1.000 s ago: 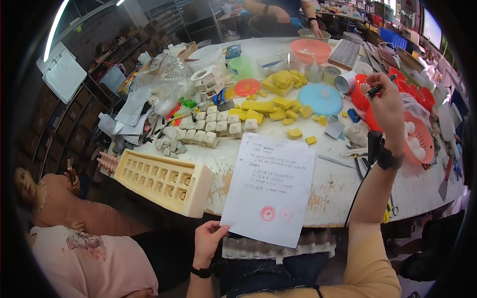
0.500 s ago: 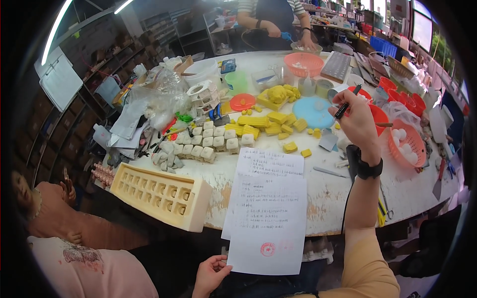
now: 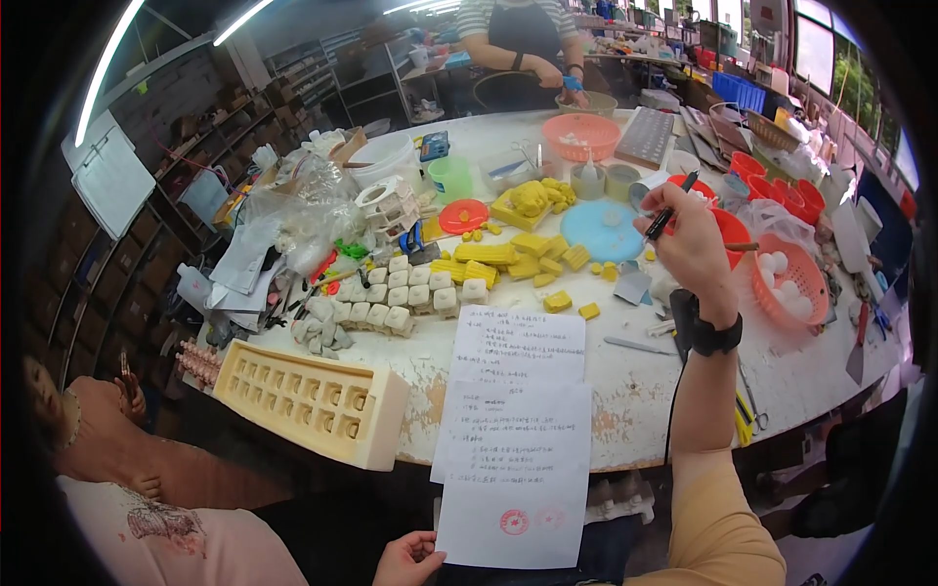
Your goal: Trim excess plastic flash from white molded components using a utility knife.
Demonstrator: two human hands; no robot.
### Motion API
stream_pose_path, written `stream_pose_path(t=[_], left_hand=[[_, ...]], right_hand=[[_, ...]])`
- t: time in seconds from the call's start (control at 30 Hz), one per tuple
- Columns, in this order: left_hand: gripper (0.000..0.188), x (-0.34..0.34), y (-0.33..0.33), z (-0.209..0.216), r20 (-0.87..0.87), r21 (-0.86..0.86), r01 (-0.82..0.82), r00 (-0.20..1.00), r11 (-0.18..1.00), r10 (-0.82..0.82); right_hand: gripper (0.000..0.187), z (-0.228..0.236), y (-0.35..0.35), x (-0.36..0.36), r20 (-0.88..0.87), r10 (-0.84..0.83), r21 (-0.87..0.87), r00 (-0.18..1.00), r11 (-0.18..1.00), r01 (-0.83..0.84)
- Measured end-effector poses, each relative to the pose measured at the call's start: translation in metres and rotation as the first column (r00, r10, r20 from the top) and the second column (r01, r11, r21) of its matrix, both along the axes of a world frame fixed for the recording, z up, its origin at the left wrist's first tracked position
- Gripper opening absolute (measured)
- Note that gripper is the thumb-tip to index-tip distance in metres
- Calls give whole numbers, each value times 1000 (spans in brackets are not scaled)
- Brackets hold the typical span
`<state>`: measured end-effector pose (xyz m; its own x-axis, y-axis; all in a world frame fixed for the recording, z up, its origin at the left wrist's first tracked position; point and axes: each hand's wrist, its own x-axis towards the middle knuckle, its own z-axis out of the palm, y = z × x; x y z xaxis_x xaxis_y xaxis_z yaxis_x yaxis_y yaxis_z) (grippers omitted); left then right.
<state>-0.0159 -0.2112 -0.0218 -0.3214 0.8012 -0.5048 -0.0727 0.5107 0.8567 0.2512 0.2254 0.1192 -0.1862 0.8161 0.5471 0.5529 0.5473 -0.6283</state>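
Note:
My right hand [image 3: 692, 244] is raised over the right part of the table, its fingers closed round a black pen [image 3: 672, 205]. A dark band circles that wrist. At the lower edge my left hand [image 3: 408, 559] pinches the lower left corner of a white handwritten sheet [image 3: 508, 449] between thumb and fingers. Red round stamps mark the sheet's lower part. It hangs partly over the table's front edge and overlaps a second handwritten sheet [image 3: 528, 342] lying beneath. The pen is well away from both papers.
A cream mould block [image 3: 381, 439] stands left of the papers. Behind lie white cube-shaped pieces [image 3: 420, 293], yellow clay blocks [image 3: 484, 254] and a blue disc [image 3: 611, 232]. A knife [image 3: 635, 346] and orange basket [image 3: 816, 283] are rightward. People sit left and work opposite.
The upper sheet has slid toward me with my left hand, baring more of the sheet below. My right hand still holds the pen raised. The view has shifted slightly.

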Motion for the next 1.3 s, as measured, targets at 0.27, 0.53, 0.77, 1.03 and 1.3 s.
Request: stream_pose_path(t=[0.27,0.53,0.77,1.03,1.3], left_hand=[[28,3,2,2,39,12,31,999,999,-32],[25,3,2,7,31,-62,49,998,997,-47],[25,4,0,12,43,-50,51,998,997,-49],[26,3,-3,16,25,-16,130,991,991,-130],[29,0,-10,8,63,-13,135,989,991,-134]], right_hand=[[26,-1,2,5,-10,-2,-1,1000,1000,2],[27,2,1,10,-3,-6,9,1000,1000,6],[26,1,2,7,-9,-13,-10,1000,1000,13],[26,2,0,9,-5,-10,-8,1000,1000,10],[27,2,0,8,-8,-3,-9,1000,1000,2]])
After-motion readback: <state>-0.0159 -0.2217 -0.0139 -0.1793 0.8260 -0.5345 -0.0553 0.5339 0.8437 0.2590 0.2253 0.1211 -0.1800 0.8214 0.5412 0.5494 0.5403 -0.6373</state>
